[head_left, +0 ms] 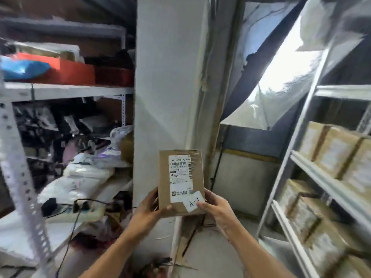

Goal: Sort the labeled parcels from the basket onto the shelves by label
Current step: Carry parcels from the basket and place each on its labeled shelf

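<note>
Cardboard parcel labelled A-1, upright between our hands: left hand fingers clamped on lower left edge, right hand thumb pinching label corner.

Parcel (tagged A-1) in both hands

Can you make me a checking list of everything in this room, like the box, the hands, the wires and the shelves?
Surface: nothing seen; the box is held up in the air.
Job's things: brown box upright, sticker reads A-1; basket not in view.
Clutter: white bags and a red tray on the left shelves.
Hands: left hand and right hand both grip the box's lower end.
Cables: black cord plugged into a power strip.
Surroundings: white pillar behind the box; taped boxes on the right shelves; bright window.
</note>
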